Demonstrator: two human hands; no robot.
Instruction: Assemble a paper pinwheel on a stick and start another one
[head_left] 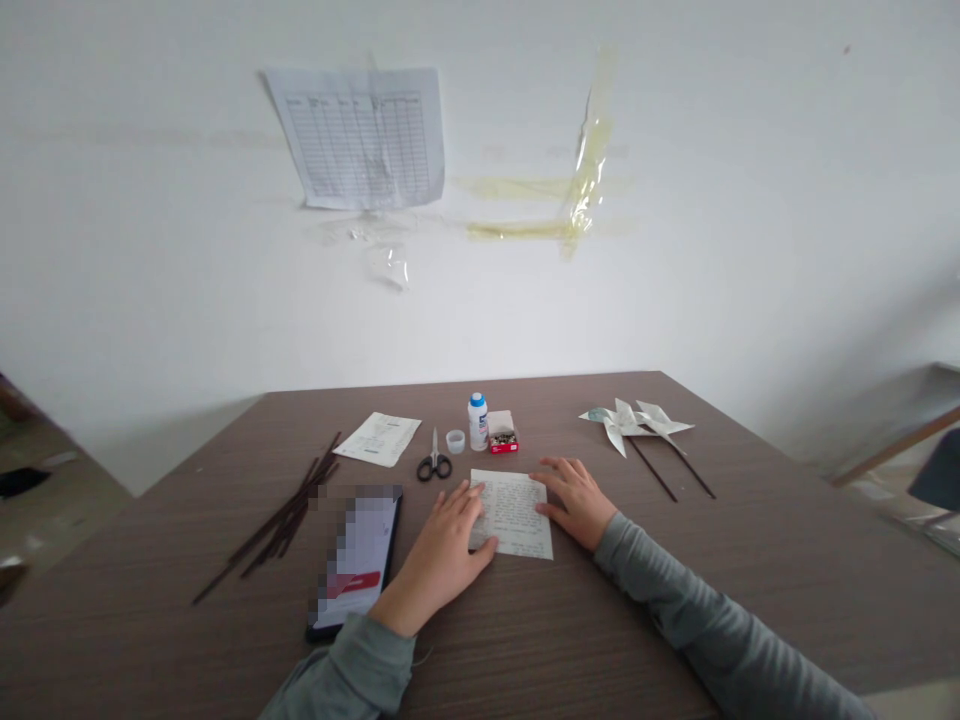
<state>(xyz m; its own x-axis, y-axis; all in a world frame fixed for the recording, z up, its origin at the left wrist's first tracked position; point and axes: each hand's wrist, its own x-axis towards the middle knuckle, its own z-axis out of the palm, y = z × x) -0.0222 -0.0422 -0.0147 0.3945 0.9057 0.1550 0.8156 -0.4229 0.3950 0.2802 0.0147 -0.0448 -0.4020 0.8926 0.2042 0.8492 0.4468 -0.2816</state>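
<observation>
A sheet of paper [512, 512] covered in writing lies flat on the brown table. My left hand [448, 545] rests over its left edge with the fingers spread. On the opposite side, my right hand [576, 499] touches the right edge, its fingers also stretched out. Neither hand grips anything. Just beyond the paper are black-handled scissors [434, 465], a small clear cup [455, 441], a white glue bottle [478, 425] with a blue cap, and an open red box [504, 442] of small metal pieces.
Dark thin sticks [289, 510] lie at the left, near a phone [358, 560] and a stack of paper sheets [379, 439]. Two paper pinwheels [626, 422] on sticks lie at the right. The table [750, 590] meets a white wall with a taped-up printed sheet [367, 140].
</observation>
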